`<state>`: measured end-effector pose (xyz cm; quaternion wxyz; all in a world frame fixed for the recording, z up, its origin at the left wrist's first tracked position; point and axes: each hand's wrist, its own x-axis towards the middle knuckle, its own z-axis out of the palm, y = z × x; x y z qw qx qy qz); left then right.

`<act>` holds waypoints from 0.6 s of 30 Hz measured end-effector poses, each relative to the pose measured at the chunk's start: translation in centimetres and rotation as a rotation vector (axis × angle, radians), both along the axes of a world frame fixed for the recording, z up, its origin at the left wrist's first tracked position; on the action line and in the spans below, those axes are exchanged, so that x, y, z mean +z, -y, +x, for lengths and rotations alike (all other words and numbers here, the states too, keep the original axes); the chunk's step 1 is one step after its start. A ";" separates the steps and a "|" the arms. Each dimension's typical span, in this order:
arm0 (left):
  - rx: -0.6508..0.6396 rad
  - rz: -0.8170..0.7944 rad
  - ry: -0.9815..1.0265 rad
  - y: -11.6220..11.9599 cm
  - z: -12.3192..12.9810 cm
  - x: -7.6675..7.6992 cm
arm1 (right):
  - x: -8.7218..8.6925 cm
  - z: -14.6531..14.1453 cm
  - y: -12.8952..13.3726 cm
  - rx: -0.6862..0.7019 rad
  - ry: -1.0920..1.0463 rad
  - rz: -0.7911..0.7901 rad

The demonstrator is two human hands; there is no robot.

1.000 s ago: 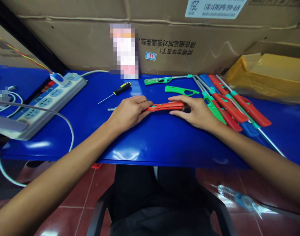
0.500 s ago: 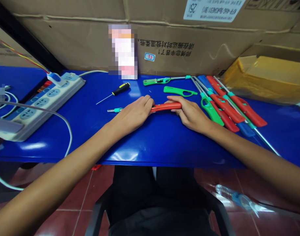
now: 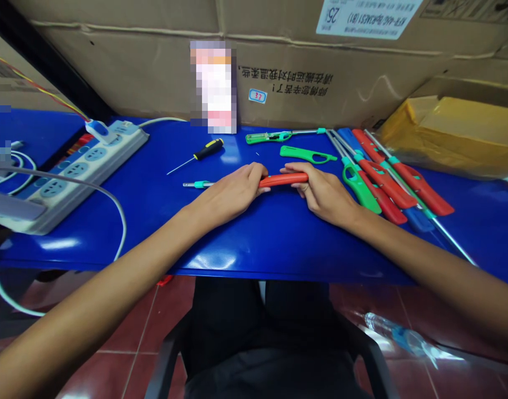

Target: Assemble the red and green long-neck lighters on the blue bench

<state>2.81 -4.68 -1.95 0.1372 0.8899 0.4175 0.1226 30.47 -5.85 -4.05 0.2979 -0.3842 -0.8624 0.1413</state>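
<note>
A red long-nose lighter [image 3: 284, 179] lies sideways between my two hands above the blue table. My left hand [image 3: 240, 188] is wrapped over its front part, and the metal nozzle with a teal collar [image 3: 202, 184] sticks out to the left. The trigger area is hidden under that hand. My right hand [image 3: 323, 191] grips the rear end of the red handle with thumb and fingers. Beyond my hands lie a green lighter [image 3: 268, 137] with its inside exposed, a loose green handle shell [image 3: 304, 154] and a black-and-yellow screwdriver [image 3: 209, 149].
Several red, green and blue lighters [image 3: 407, 191] are piled at the right, before a yellow package [image 3: 466, 133]. A white power strip [image 3: 79, 172] with cables stands at the left. Cardboard boxes [image 3: 154, 72] wall off the back, with a blurred-out upright object [image 3: 218, 83] against them.
My left hand has shifted slightly along the red lighter, and its fingertips now show beneath the handle. The dark seam line along the handle looks thinner. The view has moved slightly.
</note>
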 end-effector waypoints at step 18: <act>0.047 0.092 -0.156 0.7 0.5 0.8 | 0.7 0.1 -0.3 0.175 -0.107 -0.194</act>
